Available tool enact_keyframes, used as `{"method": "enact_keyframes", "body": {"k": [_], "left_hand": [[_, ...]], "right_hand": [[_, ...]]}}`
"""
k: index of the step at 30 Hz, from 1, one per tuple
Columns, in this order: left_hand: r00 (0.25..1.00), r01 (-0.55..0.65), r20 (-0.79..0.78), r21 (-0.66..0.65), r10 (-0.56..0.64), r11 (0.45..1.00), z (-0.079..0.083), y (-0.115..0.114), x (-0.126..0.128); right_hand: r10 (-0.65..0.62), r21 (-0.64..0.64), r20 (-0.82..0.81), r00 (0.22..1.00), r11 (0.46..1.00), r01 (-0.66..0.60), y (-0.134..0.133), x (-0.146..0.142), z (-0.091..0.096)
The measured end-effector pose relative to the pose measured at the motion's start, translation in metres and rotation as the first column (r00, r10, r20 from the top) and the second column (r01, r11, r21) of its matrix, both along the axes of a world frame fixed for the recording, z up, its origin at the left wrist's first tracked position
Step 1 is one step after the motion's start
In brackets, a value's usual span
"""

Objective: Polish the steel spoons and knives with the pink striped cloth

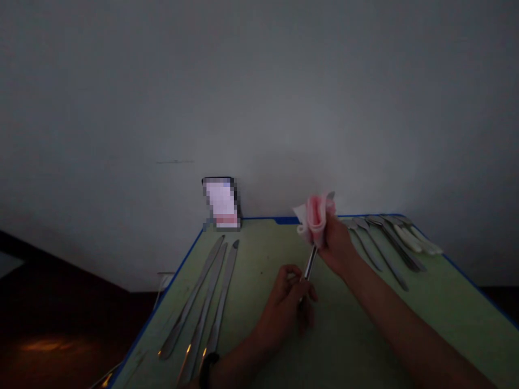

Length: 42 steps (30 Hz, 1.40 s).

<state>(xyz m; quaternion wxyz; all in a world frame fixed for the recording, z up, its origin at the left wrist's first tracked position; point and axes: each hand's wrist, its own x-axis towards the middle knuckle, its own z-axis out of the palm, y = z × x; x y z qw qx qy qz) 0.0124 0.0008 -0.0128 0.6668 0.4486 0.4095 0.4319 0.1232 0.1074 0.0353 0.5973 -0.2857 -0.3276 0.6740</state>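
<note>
Our right forearm (pixel 405 321) crosses the lower right, nearest the viewpoint. Our right hand (pixel 338 242) has its fingers closed on a pink-and-white cloth (pixel 316 216), folded about the upper part of a metal utensil (pixel 311 263) (its type is hidden by the wrap). Our left hand (pixel 284 302) grips the utensil's lower end, fingers curled around it. We hold the utensil tilted above the green table (pixel 263 254). Three knives (pixel 207 302) lie left of our hands; spoons (pixel 383 248) and white-handled pieces (pixel 409 239) lie right. One phone (pixel 221 202) stands near the wall (pixel 284 97).
</note>
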Motion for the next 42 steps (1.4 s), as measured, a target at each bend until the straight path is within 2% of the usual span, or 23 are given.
{"method": "enact_keyframes", "body": {"k": [1,4,6,8,11,13,16,20,23,27,32,36,38,42], "left_hand": [[1.000,-0.018,0.010,-0.013,0.019,1.000,0.000,0.001,-0.001],[1.000,-0.001,0.020,-0.032,0.001,0.999,0.000,0.001,-0.002],[0.999,0.036,-0.003,-0.035,-0.036,0.999,0.001,0.000,-0.003],[0.997,0.066,-0.033,-0.035,-0.068,0.997,0.001,-0.001,-0.002],[0.993,0.109,-0.044,-0.056,-0.112,0.992,0.001,0.000,-0.001],[0.994,0.096,-0.051,-0.072,-0.100,0.993,0.002,0.001,0.000],[0.987,0.027,-0.158,-0.025,-0.031,0.999,0.003,0.002,0.000],[0.971,0.017,-0.240,-0.012,-0.019,1.000,0.002,0.002,-0.002],[0.969,-0.019,-0.244,0.009,0.021,1.000,-0.001,0.003,-0.003],[0.968,-0.046,-0.247,0.013,0.048,0.999,-0.004,0.006,-0.003],[0.964,-0.063,-0.260,0.007,0.062,0.998,-0.002,0.009,-0.003],[0.968,-0.033,-0.250,-0.028,0.025,0.999,0.001,0.007,-0.001],[0.967,0.009,-0.253,-0.026,-0.015,1.000,0.003,0.004,-0.001],[0.959,0.099,-0.267,-0.005,-0.096,0.995,0.008,0.001,-0.002]], "right_hand": [[-0.039,0.031,-0.014,0.999,0.999,0.039,0.005,-0.004,0.012],[-0.003,0.052,-0.042,0.999,0.999,0.005,0.011,-0.006,0.043],[-0.005,0.049,-0.081,0.997,0.999,0.009,0.011,0.001,0.054],[0.032,0.081,-0.130,0.991,0.996,-0.022,0.010,0.013,0.058],[0.043,0.086,-0.184,0.982,0.996,-0.028,0.008,0.027,0.053],[-0.015,0.046,-0.185,0.983,0.999,0.024,0.007,0.027,0.047],[-0.173,-0.016,-0.193,0.966,0.985,0.173,0.004,0.016,0.034],[-0.237,-0.064,-0.139,0.961,0.971,0.230,-0.001,-0.005,0.016],[-0.240,-0.082,-0.033,0.970,0.968,0.237,-0.005,-0.017,0.004],[-0.209,0.003,0.069,0.976,0.978,0.209,-0.011,-0.030,-0.008],[-0.122,0.034,0.208,0.970,0.993,0.117,-0.016,-0.036,-0.008],[-0.099,0.112,0.417,0.903,0.992,0.057,-0.009,-0.019,0.008],[-0.192,0.170,0.487,0.852,0.978,0.123,-0.004,-0.004,0.020],[-0.371,0.292,0.641,0.672,0.927,0.234,-0.001,0.024,0.045]]}}
